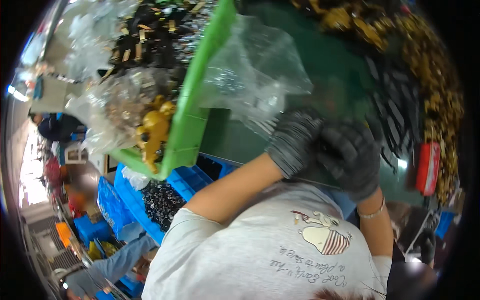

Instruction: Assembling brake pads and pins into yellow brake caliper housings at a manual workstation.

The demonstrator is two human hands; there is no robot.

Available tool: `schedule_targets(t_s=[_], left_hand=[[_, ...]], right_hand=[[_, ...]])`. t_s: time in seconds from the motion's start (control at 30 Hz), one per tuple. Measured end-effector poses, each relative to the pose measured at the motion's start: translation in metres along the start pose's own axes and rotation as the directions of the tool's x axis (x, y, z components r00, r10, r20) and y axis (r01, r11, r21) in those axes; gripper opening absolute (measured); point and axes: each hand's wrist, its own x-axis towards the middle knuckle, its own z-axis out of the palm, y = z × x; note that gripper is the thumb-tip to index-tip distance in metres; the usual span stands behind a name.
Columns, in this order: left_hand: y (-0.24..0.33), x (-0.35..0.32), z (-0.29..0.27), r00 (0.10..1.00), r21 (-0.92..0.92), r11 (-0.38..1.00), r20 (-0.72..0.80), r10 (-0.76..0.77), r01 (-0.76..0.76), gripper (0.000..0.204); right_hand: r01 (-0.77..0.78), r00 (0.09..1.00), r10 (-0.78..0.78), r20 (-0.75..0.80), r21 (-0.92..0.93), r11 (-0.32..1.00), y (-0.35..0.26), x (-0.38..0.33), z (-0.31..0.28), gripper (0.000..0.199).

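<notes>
Dark grey knit gloves cover both my hands, which meet over the near part of the green work surface (227, 137). My left hand (296, 141) is closed, its fingers curled toward the right one. Also curled is my right hand (352, 155), with fingertips bent inward. Something dark may be between them, but the gloves hide what it is. A clear plastic bag (255, 72) lies just beyond my left hand, with small shiny pieces showing through it. To the right of my right hand, several long black strips (397, 105) lie in a loose pile.
On the left stands a green crate (192, 107) holding plastic bags, dark and metallic pieces and a yellow object (155, 131). Gold-coloured parts (437, 80) heap along the right edge, near a red box (428, 169). Below left, a blue bin (131, 192) holds small black parts. Other people are farther left.
</notes>
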Motion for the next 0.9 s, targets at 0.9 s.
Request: schedule_targets(t_s=[0.9], left_hand=[[-0.184,0.076,-0.349,0.886,0.85,0.302,-0.336,-0.32,0.431,0.104]], right_hand=[[-0.243,0.727,0.662,-0.18,0.835,0.494,0.047,-0.11,-0.015,0.044]])
